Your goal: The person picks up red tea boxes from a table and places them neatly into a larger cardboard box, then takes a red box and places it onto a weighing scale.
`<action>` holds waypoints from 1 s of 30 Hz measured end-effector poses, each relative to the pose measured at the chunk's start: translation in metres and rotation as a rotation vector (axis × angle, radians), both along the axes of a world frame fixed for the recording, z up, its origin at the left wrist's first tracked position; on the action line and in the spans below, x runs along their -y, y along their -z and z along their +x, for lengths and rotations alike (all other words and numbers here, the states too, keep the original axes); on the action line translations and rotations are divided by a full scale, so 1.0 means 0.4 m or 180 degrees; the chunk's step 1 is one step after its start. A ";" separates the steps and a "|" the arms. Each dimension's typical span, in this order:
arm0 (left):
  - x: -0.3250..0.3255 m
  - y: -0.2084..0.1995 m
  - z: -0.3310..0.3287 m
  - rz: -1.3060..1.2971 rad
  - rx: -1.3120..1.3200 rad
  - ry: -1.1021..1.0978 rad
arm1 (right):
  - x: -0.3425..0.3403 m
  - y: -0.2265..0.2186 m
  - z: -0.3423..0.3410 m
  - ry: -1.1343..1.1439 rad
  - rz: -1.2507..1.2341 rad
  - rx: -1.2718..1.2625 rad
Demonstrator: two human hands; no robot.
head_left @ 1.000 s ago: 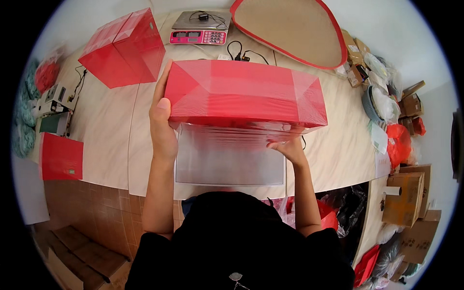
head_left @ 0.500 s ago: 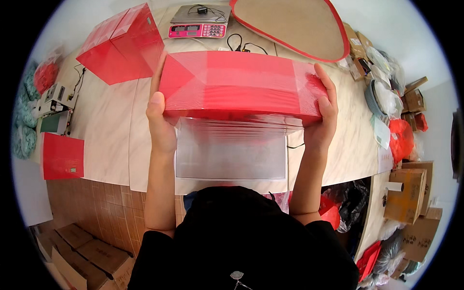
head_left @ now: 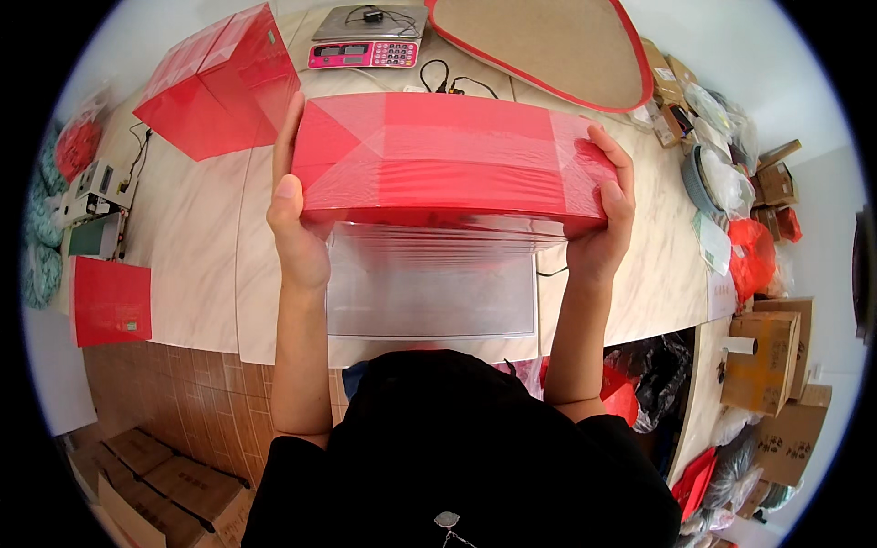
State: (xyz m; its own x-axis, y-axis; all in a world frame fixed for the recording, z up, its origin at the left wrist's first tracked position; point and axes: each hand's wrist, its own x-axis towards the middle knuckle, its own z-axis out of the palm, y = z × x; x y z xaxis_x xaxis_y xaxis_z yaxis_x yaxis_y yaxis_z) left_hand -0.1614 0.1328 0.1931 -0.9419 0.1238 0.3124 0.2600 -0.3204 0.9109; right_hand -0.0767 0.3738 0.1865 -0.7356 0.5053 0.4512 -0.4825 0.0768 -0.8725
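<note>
A red box (head_left: 466, 151) wrapped in clear plastic film is held up between my two hands, above the table. At its left end my left hand (head_left: 297, 215) grips it, thumb toward me and fingers along the side. My right hand (head_left: 607, 210) clasps the right end, where the film is bunched. Loose pleated film (head_left: 448, 235) hangs from the box's near lower edge. Below it, close to me, a flat grey rectangular plate (head_left: 429, 306) lies on the table; its far part is hidden by the film and box.
Wrapped red boxes (head_left: 215, 87) stand at the far left, and another red box (head_left: 111, 301) at the table's left edge. A pink scale (head_left: 365, 53) and a red-rimmed board (head_left: 548, 46) lie at the back. A blue basket (head_left: 702, 187) and cardboard boxes (head_left: 758, 352) crowd the right.
The whole view has shifted slightly, with the surroundings a little further left. The red box stays in both hands and its top face tips slightly more toward view.
</note>
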 end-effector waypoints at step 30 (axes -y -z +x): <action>0.001 0.015 -0.008 0.0089 -0.0043 -0.0039 | 0.013 -0.006 0.002 -0.0023 -0.0149 -0.0073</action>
State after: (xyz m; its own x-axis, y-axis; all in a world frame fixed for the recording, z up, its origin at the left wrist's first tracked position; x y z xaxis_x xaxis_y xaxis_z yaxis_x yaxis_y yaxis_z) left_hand -0.1644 0.1324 0.1869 -0.9389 0.1032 0.3284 0.2764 -0.3425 0.8979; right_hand -0.0758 0.3684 0.1891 -0.7290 0.5210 0.4440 -0.5028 0.0327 -0.8638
